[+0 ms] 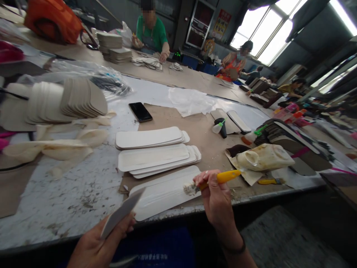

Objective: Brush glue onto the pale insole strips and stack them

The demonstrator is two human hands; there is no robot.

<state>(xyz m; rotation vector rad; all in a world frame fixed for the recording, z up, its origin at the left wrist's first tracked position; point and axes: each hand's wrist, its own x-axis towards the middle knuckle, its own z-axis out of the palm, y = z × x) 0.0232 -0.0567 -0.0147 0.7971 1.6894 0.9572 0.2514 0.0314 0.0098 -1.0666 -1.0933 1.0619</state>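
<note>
In my right hand (219,203) is a paintbrush (227,176) with a yellow handle, its bristles clotted with a whitish substance. The bristles are over a long white panel (167,193) with rounded corners at the table's front edge; I cannot tell whether they touch it. My left hand (108,236) grips a thin grey-white panel (122,212), tilted up on edge at the lower left. Behind the front panels lie two fanned stacks of similar white panels, a nearer stack (156,158) and a farther stack (150,137).
A stained plastic jug (264,158) with a cut opening lies at right, near a second yellow brush (270,181). Beyond are a phone (140,112), small glue bottles (219,127) and dark stacked pieces (295,139). Grey panels (80,98) stand left. Co-workers sit across the table.
</note>
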